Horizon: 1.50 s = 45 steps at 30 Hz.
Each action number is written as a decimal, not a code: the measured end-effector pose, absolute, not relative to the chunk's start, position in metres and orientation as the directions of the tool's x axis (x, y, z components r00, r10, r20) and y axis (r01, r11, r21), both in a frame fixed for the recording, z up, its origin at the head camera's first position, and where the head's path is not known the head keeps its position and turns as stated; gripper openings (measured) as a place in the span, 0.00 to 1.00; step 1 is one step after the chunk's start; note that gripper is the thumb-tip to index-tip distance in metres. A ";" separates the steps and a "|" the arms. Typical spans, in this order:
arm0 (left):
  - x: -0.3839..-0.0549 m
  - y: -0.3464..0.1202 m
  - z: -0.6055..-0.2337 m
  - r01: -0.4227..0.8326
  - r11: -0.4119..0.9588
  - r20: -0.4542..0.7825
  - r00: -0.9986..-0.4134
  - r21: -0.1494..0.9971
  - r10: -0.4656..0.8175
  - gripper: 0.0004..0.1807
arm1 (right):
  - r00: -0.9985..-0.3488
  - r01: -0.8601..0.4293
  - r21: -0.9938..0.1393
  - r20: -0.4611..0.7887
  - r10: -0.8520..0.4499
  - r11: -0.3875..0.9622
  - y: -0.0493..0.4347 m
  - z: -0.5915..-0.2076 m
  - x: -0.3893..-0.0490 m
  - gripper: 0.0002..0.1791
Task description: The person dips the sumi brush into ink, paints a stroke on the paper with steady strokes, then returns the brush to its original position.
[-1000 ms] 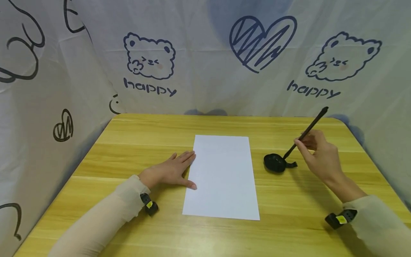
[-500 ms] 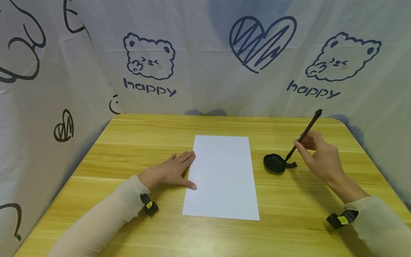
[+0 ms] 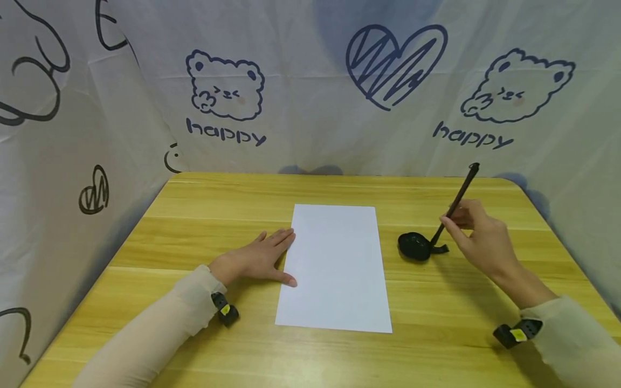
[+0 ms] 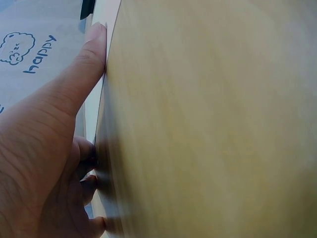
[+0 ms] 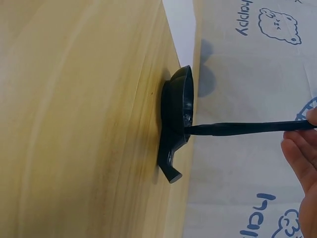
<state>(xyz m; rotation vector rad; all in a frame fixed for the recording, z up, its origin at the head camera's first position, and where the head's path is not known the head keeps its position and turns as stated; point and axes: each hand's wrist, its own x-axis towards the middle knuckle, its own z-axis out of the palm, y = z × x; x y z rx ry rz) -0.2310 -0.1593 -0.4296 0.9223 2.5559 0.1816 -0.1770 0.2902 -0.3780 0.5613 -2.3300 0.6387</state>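
My right hand [image 3: 487, 240] pinches a dark, slim writing brush [image 3: 461, 191] by its handle, tilted with its upper end away from me. The brush's lower end is at the rim of a small black ink dish [image 3: 414, 247] with a short curved stem. In the right wrist view the brush [image 5: 242, 129] reaches into the open side of the dish [image 5: 173, 106], and its tip is hidden there. My left hand [image 3: 257, 258] lies flat with fingers spread, fingertips and thumb on the left edge of a blank white sheet of paper [image 3: 335, 269].
The wooden table [image 3: 194, 226] carries the paper in the middle and the ink dish to its right. Behind the table hangs a white cloth [image 3: 305, 108] with drawn bears and a heart. A dark camera [image 3: 227, 311] is strapped to my left wrist.
The brush has become more upright, its upper end swinging left, while its lower end stays at the dish. The left hand and the paper have not moved.
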 end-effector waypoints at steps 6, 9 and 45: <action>-0.231 -0.160 -0.430 0.590 0.765 -0.328 -0.691 0.258 0.644 0.66 | -0.709 -0.522 -0.284 0.669 -0.224 0.804 0.290 -0.377 -0.177 0.19; -0.231 -0.160 -0.429 0.592 0.763 -0.327 -0.690 0.259 0.646 0.66 | -0.708 -0.519 -0.281 0.671 -0.222 0.807 0.290 -0.376 -0.177 0.19; -0.230 -0.160 -0.429 0.586 0.770 -0.342 -0.690 0.254 0.638 0.65 | -0.652 -0.583 -0.189 0.689 -0.316 0.790 0.287 -0.372 -0.182 0.22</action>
